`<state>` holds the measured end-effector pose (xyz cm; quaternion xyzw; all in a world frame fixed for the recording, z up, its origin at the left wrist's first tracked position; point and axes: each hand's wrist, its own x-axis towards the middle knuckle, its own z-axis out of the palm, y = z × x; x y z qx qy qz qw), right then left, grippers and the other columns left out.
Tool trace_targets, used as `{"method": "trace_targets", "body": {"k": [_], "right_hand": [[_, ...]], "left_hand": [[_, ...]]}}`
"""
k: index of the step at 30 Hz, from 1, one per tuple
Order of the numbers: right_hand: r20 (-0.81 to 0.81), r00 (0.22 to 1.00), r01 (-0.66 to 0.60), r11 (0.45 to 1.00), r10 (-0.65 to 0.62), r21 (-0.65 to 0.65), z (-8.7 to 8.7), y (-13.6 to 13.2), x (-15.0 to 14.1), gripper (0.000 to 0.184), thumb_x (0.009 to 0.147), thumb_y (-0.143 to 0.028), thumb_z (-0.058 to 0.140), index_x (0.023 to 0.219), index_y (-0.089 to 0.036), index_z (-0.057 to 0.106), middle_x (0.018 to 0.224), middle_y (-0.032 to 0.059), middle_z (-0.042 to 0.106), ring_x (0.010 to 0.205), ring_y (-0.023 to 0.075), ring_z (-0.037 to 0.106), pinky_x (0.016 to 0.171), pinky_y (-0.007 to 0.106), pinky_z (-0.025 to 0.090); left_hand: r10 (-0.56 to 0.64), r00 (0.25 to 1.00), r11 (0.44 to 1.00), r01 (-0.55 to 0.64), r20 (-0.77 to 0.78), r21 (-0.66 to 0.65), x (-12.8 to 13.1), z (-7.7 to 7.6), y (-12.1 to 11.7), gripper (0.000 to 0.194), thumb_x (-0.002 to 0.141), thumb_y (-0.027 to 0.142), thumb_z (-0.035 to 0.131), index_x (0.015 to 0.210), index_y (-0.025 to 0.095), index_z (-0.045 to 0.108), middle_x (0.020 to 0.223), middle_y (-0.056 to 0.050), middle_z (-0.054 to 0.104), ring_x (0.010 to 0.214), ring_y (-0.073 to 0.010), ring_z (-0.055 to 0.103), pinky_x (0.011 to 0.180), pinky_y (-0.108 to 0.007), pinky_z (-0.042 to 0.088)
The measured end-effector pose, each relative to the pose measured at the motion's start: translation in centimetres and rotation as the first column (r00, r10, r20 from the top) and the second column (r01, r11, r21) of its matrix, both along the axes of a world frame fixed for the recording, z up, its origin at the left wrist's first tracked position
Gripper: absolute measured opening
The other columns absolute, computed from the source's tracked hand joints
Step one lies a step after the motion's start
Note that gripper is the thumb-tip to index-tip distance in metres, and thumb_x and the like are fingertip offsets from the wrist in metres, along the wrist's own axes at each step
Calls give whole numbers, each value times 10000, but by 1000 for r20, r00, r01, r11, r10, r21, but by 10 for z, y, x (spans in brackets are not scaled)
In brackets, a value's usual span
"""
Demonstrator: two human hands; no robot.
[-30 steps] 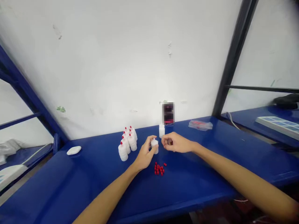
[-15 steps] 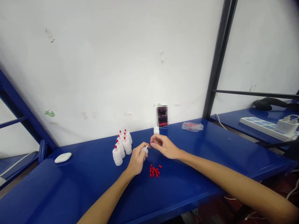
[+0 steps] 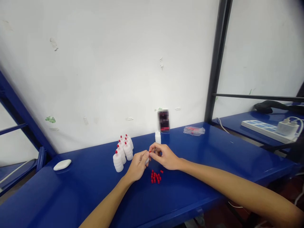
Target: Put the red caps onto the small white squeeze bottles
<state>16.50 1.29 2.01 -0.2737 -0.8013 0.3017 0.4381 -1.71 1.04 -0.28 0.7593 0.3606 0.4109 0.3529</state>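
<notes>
My left hand [image 3: 138, 164] is wrapped round a small white squeeze bottle [image 3: 147, 161], mostly hidden by the fingers. Between the thumb and forefinger of my right hand [image 3: 165, 155] is a small red cap [image 3: 150, 152], right at the bottle's tip; I cannot tell how far it sits on the nozzle. Below my hands lies a cluster of loose red caps [image 3: 155, 177] on the blue table [image 3: 190, 193]. To the left stand several white bottles [image 3: 118, 162] with red caps on, grouped close together. Behind my right hand is another white bottle [image 3: 158, 137].
A phone-like device [image 3: 163, 120], its screen blurred, leans against the wall. Right of it lies a clear plastic bag [image 3: 194, 130] with red pieces inside. A white rounded object [image 3: 62, 165] rests at the left. A power strip [image 3: 266, 129] is on the neighbouring table.
My right hand has brought the red cap left to the bottle's nozzle, and the two hands now meet. The nozzle, bare before, is covered by fingers and cap. The view has shifted slightly.
</notes>
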Motion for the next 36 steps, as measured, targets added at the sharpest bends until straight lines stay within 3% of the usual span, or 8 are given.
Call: {"method": "trace_targets", "body": {"k": [5,11,17,21,26,36], "right_hand": [[-4,1000,-1,997,1,83,0,-3,0,129,937,-310,549,953,-182,563,714,-31,585,549,89,473,538,231,375],[3,999,-35,990,35,140,0,-8,2,102,936,-277,539,955,-183,573,703,-29,593,571,95,512,550,221,404],[40,998,-60,986,54,156,0,-6,7,100,941,-251,516,1004,-200,575,732,-15,630,590,109,520,573,235,424],[117,992,-75,968,48,240,-1,-7,8,136,942,-248,505,1025,-206,605,767,1,621,632,120,527,615,252,438],[170,984,-92,954,44,285,-4,-7,5,185,932,-221,495,1053,-196,633,746,-7,621,605,109,530,593,241,424],[51,993,94,973,-107,212,-2,0,8,130,796,-304,696,866,-196,678,648,-31,567,516,89,467,534,239,408]], "left_hand": [[-124,992,992,125,-14,21,-3,0,2,520,968,623,355,781,159,495,671,5,484,599,-121,448,582,-250,365],[-155,988,987,156,-26,30,-4,3,-2,474,972,589,400,879,145,539,736,-4,505,658,-128,455,624,-252,362],[-130,990,989,133,-50,59,-3,9,-6,402,983,520,429,851,153,526,730,12,506,663,-124,438,635,-247,340],[-128,987,984,138,-93,112,-3,12,-10,441,979,533,411,876,139,582,727,2,515,670,-133,439,645,-255,341],[-61,993,991,72,-102,111,-3,13,-12,500,979,517,386,751,128,602,618,9,453,592,-119,393,587,-254,315],[63,993,987,-48,-97,152,-1,5,-7,506,925,500,406,545,169,441,504,12,400,514,-113,362,524,-258,274]]}}
